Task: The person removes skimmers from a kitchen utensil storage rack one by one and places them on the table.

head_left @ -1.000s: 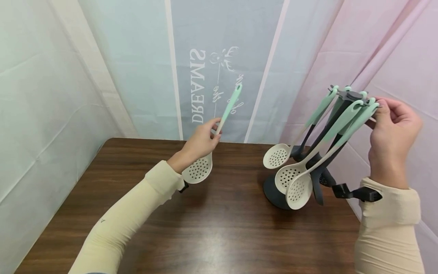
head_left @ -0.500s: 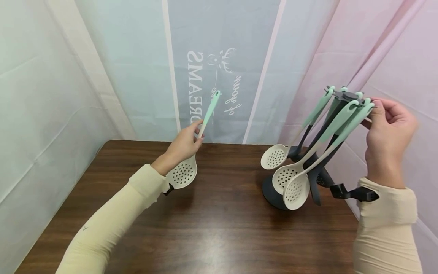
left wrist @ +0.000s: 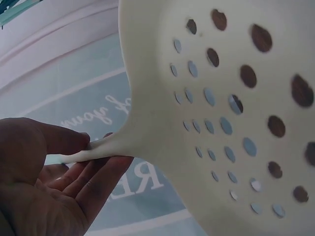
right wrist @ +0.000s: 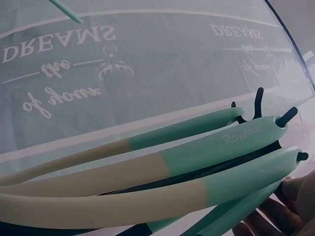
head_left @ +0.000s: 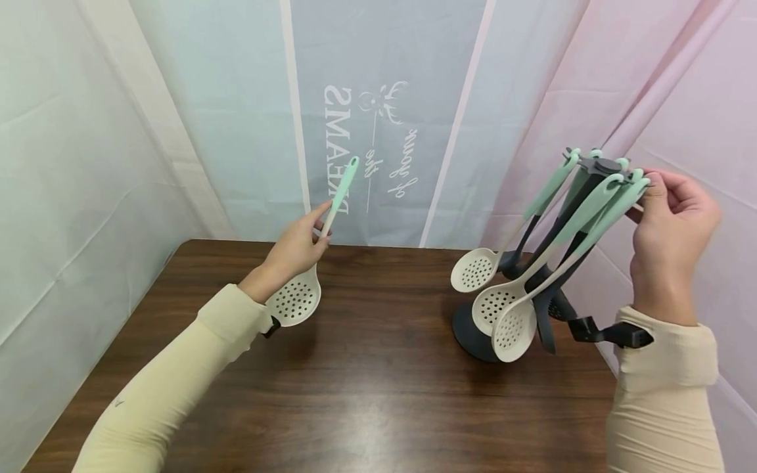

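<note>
My left hand [head_left: 292, 246] pinches the neck of a cream skimmer [head_left: 300, 301] with a mint handle, held with its handle end up and its perforated bowl down over the table's left half. In the left wrist view, thumb and fingers close on the neck just behind the bowl [left wrist: 147, 98]. My right hand [head_left: 677, 217] grips the edge of a dark utensil stand's hooked top [head_left: 604, 166], at the end of a mint handle. Several utensils hang there, among them cream skimmers [head_left: 514, 328] and a dark utensil [head_left: 545, 325]. The stand leans, its round base [head_left: 473, 338] partly hidden.
The brown wooden table [head_left: 367, 394] runs up to a printed cloth backdrop [head_left: 390, 59] with mirrored lettering. Pale cloth [head_left: 65, 164] hangs at the left, pink cloth [head_left: 698, 105] at the right. A black wrist mount [head_left: 615, 332] sits on the right sleeve.
My left hand has carried the skimmer leftward, away from the stand. The right hand stays at the stand's top, and the hanging utensils look the same.
</note>
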Demonstrator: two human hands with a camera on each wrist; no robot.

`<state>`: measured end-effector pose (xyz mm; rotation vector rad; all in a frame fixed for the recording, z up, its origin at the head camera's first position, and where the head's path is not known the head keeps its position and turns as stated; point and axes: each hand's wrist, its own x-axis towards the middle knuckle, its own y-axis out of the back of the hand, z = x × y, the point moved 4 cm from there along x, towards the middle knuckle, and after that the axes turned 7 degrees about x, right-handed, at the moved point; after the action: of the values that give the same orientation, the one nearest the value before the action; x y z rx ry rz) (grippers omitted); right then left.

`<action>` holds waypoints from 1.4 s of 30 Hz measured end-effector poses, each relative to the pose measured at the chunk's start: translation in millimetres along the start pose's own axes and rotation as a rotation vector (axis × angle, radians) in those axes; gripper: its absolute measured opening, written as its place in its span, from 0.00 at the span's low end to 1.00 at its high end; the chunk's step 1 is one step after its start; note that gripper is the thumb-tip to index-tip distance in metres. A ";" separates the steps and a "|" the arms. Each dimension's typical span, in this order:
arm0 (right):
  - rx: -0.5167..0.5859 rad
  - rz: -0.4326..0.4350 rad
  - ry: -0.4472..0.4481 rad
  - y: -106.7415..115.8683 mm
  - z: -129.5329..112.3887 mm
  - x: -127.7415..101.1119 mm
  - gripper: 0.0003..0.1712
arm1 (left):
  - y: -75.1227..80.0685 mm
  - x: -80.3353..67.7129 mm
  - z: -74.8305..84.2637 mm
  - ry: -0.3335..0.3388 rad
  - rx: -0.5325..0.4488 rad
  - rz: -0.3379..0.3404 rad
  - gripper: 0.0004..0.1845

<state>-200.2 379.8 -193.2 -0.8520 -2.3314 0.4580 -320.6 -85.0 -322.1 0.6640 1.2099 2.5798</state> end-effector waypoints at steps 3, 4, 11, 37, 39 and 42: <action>-0.001 0.001 0.004 0.8 -1.0 2.2 0.08 | 5.2 -2.6 -4.7 0.011 0.015 0.014 0.37; 0.000 0.000 0.002 0.9 -1.1 2.9 0.08 | 6.7 -4.0 -6.7 0.015 0.019 0.017 0.37; 0.015 -0.013 -0.007 1.4 0.4 7.7 0.07 | 17.0 -19.9 -24.9 0.064 0.051 0.021 0.38; -0.010 0.000 -0.013 1.4 1.1 4.0 0.09 | 58.4 -69.4 -95.1 0.185 0.193 -0.031 0.38; -0.017 -0.002 -0.008 1.6 0.7 4.7 0.09 | 61.3 -74.9 -98.0 0.193 0.198 -0.036 0.38; -0.020 -0.010 -0.009 1.9 0.5 5.9 0.10 | 64.8 -82.4 -101.6 0.202 0.214 -0.037 0.38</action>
<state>-203.2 385.2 -192.1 -0.8493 -2.3508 0.4361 -298.0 -225.5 -354.4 0.4212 1.5611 2.5591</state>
